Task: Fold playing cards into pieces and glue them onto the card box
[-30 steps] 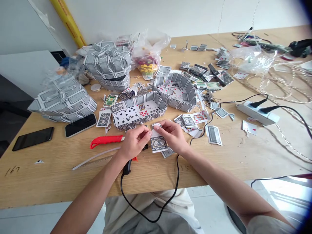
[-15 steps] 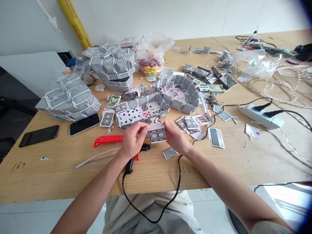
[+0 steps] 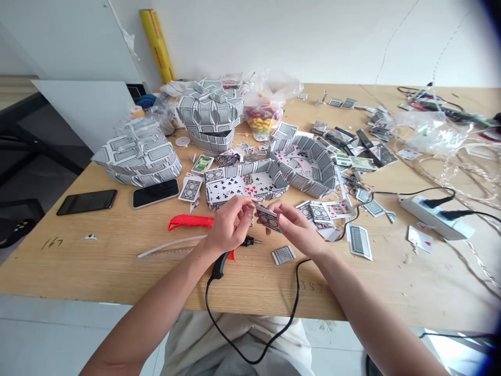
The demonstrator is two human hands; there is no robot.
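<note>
Two hands meet over the near middle of the wooden table (image 3: 117,271), and between them they hold one folded playing card (image 3: 269,219) with a grey patterned back, lifted a little above the wood. The left hand (image 3: 229,230) pinches the card's left edge with thumb and fingers; the right hand (image 3: 295,227) grips its right side in the same manner, so both are closed on the card.

Just under the left wrist, at 6 o'clock from the card, lies a glue gun (image 3: 227,256) with a black cord running off the table edge. At 9 o'clock lies a red cutter (image 3: 190,222), touching nothing else. A small card piece (image 3: 283,255) lies at 5 o'clock, close to the right wrist.

At 12 o'clock, just beyond the fingers, stands an open card box (image 3: 245,183) whose floor shows clubs and hearts. At 1 o'clock stands a curved card tray (image 3: 309,164). Two phones (image 3: 155,192) lie at 9 to 10 o'clock, well apart from the hands. A white power strip (image 3: 434,216) is at 3 o'clock, far right.
</note>
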